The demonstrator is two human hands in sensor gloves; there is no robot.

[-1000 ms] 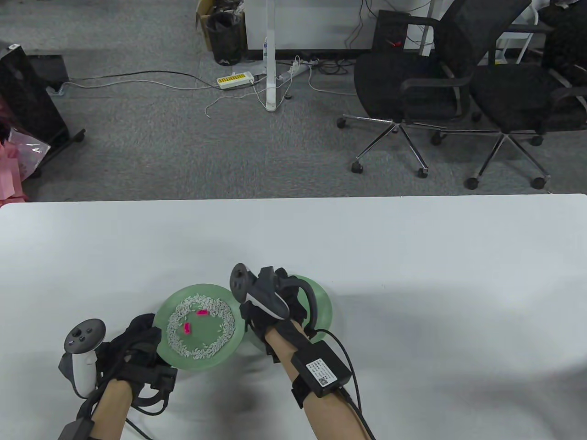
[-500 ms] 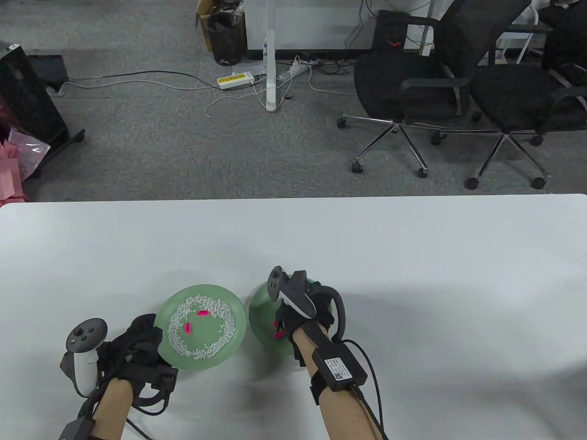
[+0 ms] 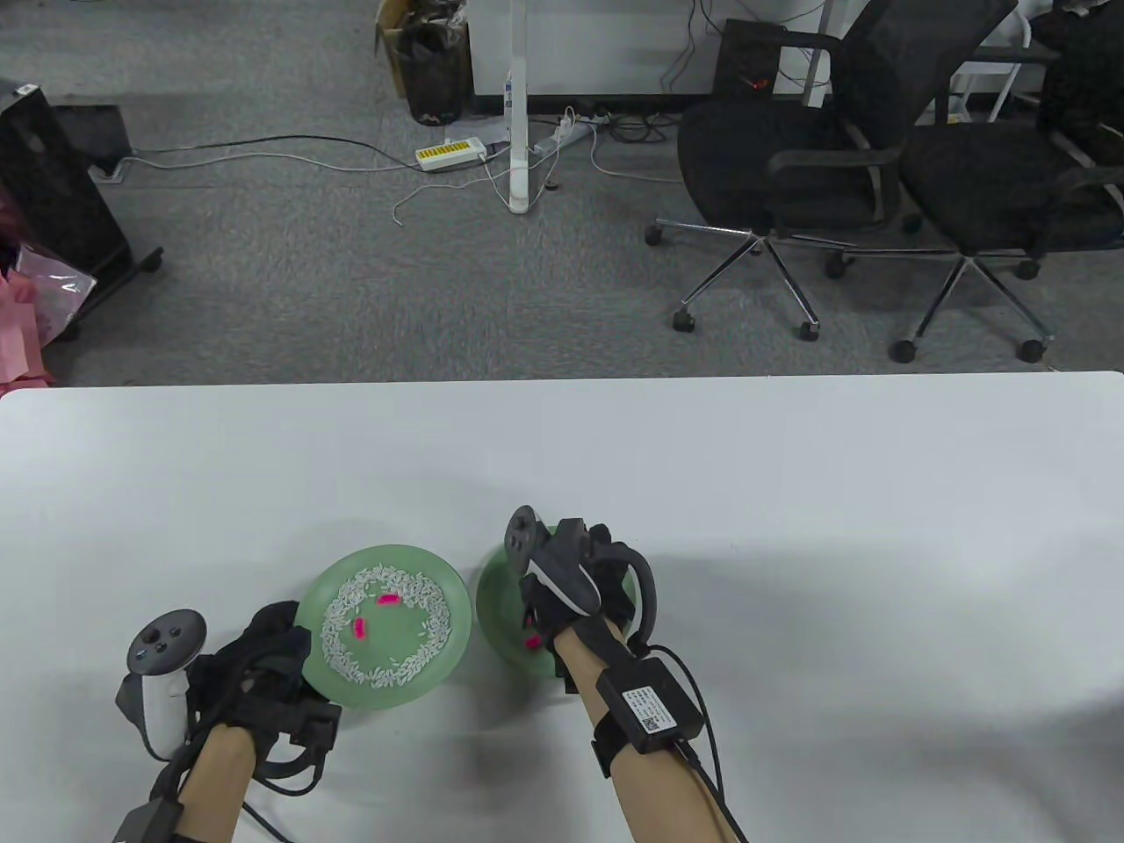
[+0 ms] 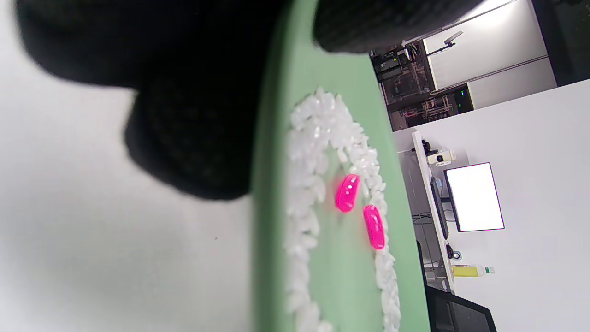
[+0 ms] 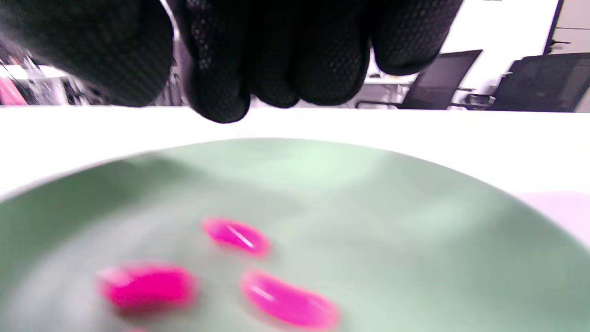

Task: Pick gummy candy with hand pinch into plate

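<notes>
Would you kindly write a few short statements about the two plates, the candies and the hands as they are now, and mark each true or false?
1. The left plate holds a ring of rice around two pink candies. True.
2. The right plate holds no candy. False: three pink candies lie in it.
3. The right hand hangs over the right plate. True.
4. The left hand is far from both plates. False: it grips the left plate's rim.

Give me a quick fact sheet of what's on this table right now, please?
left plate: green, ring of rice, two pink gummies inside the ring
right plate: green, three pink gummies visible
left hand: grips the left plate's rim
right hand: above the right plate, nothing visible between fingertips
table: white
</notes>
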